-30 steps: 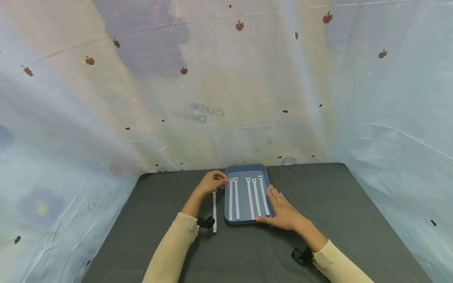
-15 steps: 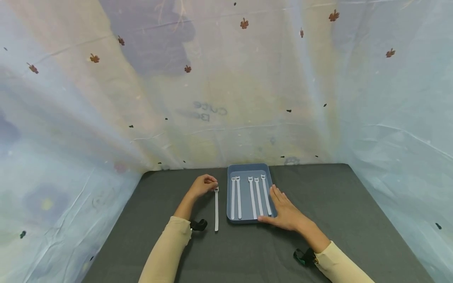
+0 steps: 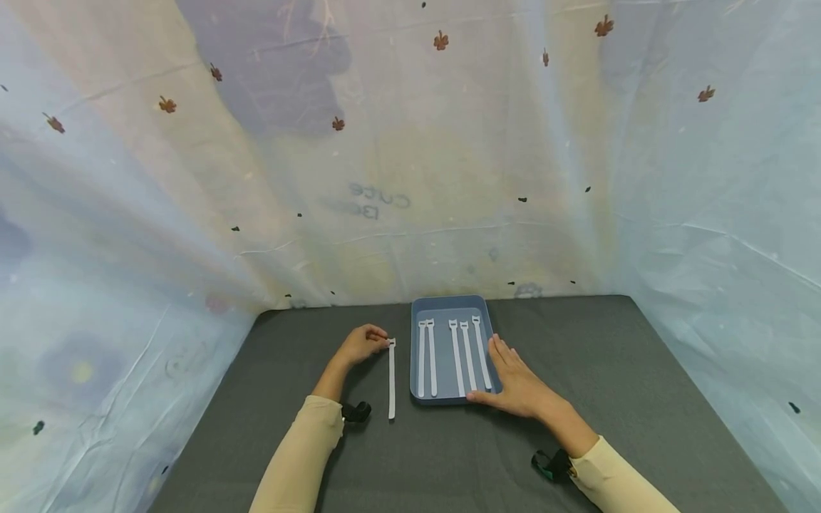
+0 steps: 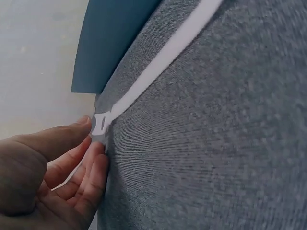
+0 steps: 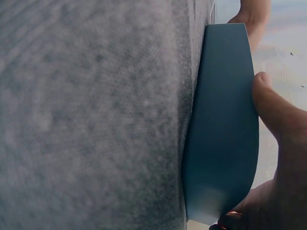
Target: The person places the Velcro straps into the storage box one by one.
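A white cable tie [image 3: 392, 385] with a slotted head lies lengthwise on the dark cloth, left of a blue tray [image 3: 442, 400]. At its far end, my left hand [image 3: 362, 345] pinches the slotted head; in the left wrist view the head sits between the thumb [image 4: 79, 128] and fingers of that hand. Inside the tray lie white cable ties, two on the left side and three on the right, heads all at the far end. My right hand [image 3: 519, 388] rests against the tray's near right corner, fingers straight along the right side, thumb on the near rim.
Dark grey cloth [image 3: 577, 335] covers the table. A pale printed sheet [image 3: 410, 164] hangs behind and at both sides, meeting the table's far edge just past the tray. A black strap [image 3: 355, 412] is on the left wrist, another on the right wrist [image 3: 553, 467].
My left hand has moved left, away from the tray's edge, and down to the head of the loose cable tie. My right hand stays at the tray's corner. The view has shifted slightly.
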`<state>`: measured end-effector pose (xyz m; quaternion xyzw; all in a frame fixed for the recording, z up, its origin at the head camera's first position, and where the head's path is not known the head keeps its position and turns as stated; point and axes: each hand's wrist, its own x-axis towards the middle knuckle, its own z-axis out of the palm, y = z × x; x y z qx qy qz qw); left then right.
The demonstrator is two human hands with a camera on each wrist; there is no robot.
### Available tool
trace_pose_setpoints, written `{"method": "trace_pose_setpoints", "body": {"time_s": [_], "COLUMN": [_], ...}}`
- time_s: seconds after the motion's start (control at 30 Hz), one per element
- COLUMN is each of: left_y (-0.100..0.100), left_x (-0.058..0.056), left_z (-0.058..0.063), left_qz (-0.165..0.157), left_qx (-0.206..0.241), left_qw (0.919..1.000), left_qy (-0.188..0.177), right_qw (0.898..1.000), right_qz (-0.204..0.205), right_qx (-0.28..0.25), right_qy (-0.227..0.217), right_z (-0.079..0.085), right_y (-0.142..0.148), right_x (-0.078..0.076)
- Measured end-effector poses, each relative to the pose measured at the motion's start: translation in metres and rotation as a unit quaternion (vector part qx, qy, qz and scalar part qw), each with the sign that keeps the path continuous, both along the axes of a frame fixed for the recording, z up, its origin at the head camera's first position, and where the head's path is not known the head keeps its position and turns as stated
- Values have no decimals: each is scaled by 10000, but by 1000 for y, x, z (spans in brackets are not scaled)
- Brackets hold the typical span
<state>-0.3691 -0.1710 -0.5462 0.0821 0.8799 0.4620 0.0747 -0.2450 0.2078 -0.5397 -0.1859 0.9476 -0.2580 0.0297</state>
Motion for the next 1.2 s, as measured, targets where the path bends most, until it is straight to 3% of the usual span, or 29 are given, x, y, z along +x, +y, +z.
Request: {"method": "trace_pose_setpoints", "body": {"time_s": [0.27,0.73,1.2], "left_y": [3,10,12], "left_x": [0,0,1], "left_z": [1,-2,-2], "left_qz": [-18,189,167], "left_qx": [20,-480,-369], "left_qw": [10000,9986,9991], "left_qy": [51,126,150], "right_qw": [9999,10000,10000], "right_qz": [-40,-14,-55], "right_qx": [35,-16,-13], "right_qy": [91,17,-40], "right_z": [0,2,2], "right_y": [0,-1,-1], "right_x": [-1,1,1]}}
